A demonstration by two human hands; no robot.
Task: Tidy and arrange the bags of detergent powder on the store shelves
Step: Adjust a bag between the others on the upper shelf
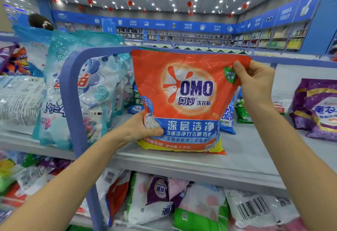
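An orange OMO detergent bag [186, 101] stands upright near the front of the grey top shelf [251, 157]. My left hand [141, 130] grips its lower left side, thumb across the front. My right hand [255, 81] pinches its upper right corner. Behind it stand a blue bag [227, 121] and a green bag [242, 112], both partly hidden. Teal and white bags [85, 92] stand to the left beyond a blue shelf divider [73, 93]. Purple bags [319, 110] lie at the right.
The lower shelf holds several bags lying jumbled, among them a white bag with a barcode [255, 209] and a purple and white bag [160, 194]. More mixed bags pile at the far left [14, 61]. Store aisles and wall shelving fill the background.
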